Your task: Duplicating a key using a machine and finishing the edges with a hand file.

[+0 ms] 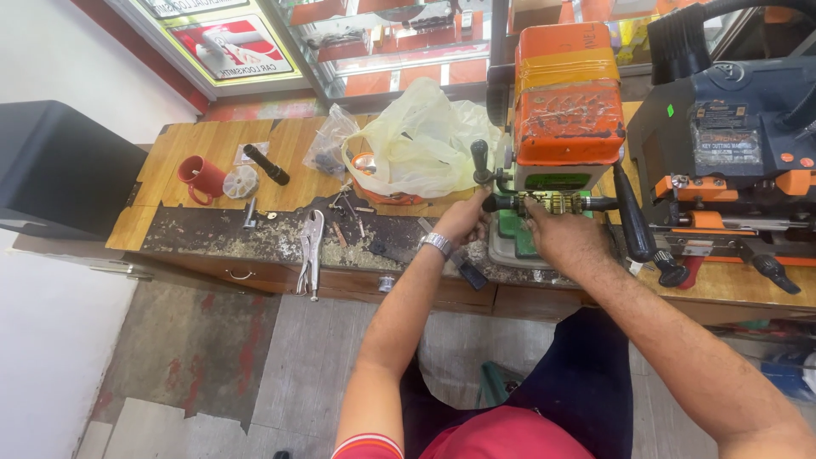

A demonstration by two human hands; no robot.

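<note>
An orange and green key-cutting machine (568,119) stands on the wooden workbench (212,149). My left hand (463,221), with a metal watch on the wrist, grips the black handle bar at the machine's front left. My right hand (557,234) rests at the machine's clamp carriage (557,204), fingers pinched on a small part there. What the fingertips hold is too small to tell.
A second dark blue and orange cutting machine (731,144) stands at the right. Locking pliers (311,251), loose keys, a yellowish plastic bag (425,140), a red cup (201,178) and a black cylinder (267,165) lie on the bench. Glass display shelves sit behind.
</note>
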